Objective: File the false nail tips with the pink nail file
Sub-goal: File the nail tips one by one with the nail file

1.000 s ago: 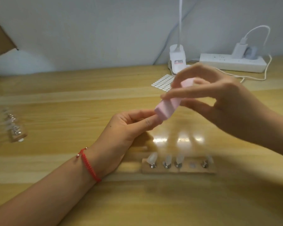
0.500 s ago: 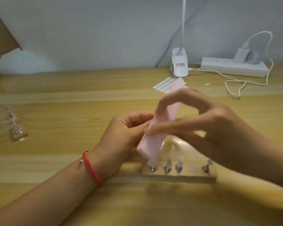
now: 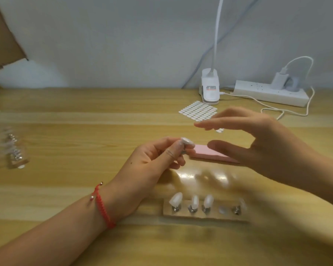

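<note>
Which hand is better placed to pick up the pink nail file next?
Right, probably. The right hand is open directly above the pink nail file lying on the table, while the left hand pinches a false nail tip.

We note glossy wood table (image 3: 85, 116); matt pink nail file (image 3: 210, 153); translucent plastic nail tips (image 3: 176, 199); shiny metal studs (image 3: 236, 210); wood block (image 3: 206, 216).
</note>
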Available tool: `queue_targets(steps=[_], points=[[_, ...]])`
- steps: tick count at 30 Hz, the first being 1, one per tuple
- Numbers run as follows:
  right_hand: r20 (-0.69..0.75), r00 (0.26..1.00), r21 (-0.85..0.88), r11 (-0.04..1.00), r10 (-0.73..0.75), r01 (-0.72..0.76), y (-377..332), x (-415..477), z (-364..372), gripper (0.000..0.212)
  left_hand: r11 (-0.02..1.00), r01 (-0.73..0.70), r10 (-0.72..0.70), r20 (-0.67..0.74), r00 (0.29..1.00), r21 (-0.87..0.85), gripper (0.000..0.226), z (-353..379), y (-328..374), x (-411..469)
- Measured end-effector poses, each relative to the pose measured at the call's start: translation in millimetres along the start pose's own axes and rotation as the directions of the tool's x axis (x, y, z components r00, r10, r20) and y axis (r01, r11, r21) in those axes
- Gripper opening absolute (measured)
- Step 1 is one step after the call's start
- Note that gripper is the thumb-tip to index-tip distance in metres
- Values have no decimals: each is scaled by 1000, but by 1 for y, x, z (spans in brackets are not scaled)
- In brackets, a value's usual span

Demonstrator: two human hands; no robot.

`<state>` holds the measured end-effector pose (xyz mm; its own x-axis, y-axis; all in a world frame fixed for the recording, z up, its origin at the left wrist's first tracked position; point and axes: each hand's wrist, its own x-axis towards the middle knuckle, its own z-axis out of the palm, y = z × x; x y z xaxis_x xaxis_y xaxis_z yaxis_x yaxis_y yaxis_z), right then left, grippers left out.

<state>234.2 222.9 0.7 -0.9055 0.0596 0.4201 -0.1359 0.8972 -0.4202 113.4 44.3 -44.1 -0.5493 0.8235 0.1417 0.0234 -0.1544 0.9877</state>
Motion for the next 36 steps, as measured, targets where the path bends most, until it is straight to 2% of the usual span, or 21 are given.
queue_targets(steps=[2,5,12,20,25,36], points=[[-46,997,157,985,-64,70,-9,-3,5,38,1000,11,-12,7,1000,27,19,0,1,-1],[-88,992,265,958,-87,108,-21,-7,15,43,995,-33,29,42,999,96,21,2,4,-4],[-137,990,450,892,15,49,-22,-7,17,42,989,-62,56,47,997,135,21,4,6,-4],[-115,990,441,897,76,-18,-29,-4,10,41,994,-43,39,34,999,101,25,1,2,-3],[20,998,314,947,58,-62,-32,-14,-11,40,999,7,-8,-30,1000,-37,22,-1,-1,-1],[123,984,260,952,132,-160,-34,-57,-8,36,999,23,-24,-17,1000,-36,17,-3,-2,-1]])
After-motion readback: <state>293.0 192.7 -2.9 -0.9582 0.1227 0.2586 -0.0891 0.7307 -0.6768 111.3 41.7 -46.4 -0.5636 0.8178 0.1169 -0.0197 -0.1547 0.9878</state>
